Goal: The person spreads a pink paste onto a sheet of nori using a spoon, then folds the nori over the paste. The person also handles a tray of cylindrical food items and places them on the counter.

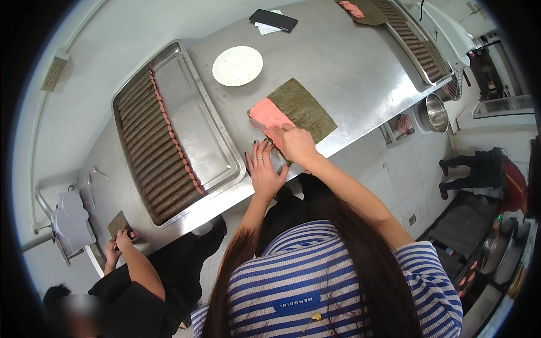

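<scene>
A sheet of seaweed (307, 107) lies on the steel table in front of me, its left part covered with pink paste (271, 115). My right hand (297, 145) is closed over the paste, gripping a flat metal spreading knife (260, 125) whose blade rests on the pink layer; its handle is hidden in my fingers. At the sheet's near left edge, my left hand (265, 169) lies with fingers stretched out, fingertips and thumb by the seaweed's border. It holds nothing that I can see.
Left stands a metal tray (217, 147) with a row of seaweed rolls (152, 152). Beyond the sheet are a white plate (238, 66) and a black phone (273, 20). Another tray of rolls (414, 48) is far right. A co-worker (132, 270) handles seaweed at lower left.
</scene>
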`<act>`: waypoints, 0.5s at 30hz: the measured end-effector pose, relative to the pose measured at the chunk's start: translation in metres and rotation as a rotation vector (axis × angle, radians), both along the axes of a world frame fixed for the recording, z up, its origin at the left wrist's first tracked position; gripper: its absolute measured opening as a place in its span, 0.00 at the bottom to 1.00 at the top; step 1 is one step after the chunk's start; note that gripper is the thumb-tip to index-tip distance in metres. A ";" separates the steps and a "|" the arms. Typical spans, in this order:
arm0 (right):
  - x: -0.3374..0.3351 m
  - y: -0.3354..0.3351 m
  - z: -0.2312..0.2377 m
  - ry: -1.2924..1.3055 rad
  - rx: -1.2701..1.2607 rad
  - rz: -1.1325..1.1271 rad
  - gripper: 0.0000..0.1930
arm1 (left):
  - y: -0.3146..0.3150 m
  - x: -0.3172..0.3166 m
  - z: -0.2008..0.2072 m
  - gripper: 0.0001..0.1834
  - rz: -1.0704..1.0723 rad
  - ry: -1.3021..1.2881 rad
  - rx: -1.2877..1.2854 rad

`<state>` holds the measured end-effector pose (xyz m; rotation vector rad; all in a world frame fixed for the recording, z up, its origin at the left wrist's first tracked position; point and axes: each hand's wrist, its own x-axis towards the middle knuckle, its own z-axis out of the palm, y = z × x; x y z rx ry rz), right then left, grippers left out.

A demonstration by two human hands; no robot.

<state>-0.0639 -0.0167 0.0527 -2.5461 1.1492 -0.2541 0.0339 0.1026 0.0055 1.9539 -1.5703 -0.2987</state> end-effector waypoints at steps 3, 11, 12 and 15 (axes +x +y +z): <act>-0.013 -0.005 0.010 0.007 0.011 -0.103 0.17 | 0.000 0.000 -0.001 0.36 0.001 -0.002 -0.006; -0.030 0.020 0.006 0.022 -0.014 0.044 0.17 | -0.001 0.000 0.000 0.36 -0.005 -0.008 0.022; -0.034 0.018 0.010 0.025 -0.028 -0.007 0.17 | 0.000 0.001 -0.001 0.36 -0.002 -0.007 0.022; -0.049 0.011 0.015 0.059 -0.061 -0.134 0.18 | -0.001 0.000 -0.002 0.36 -0.003 -0.002 0.010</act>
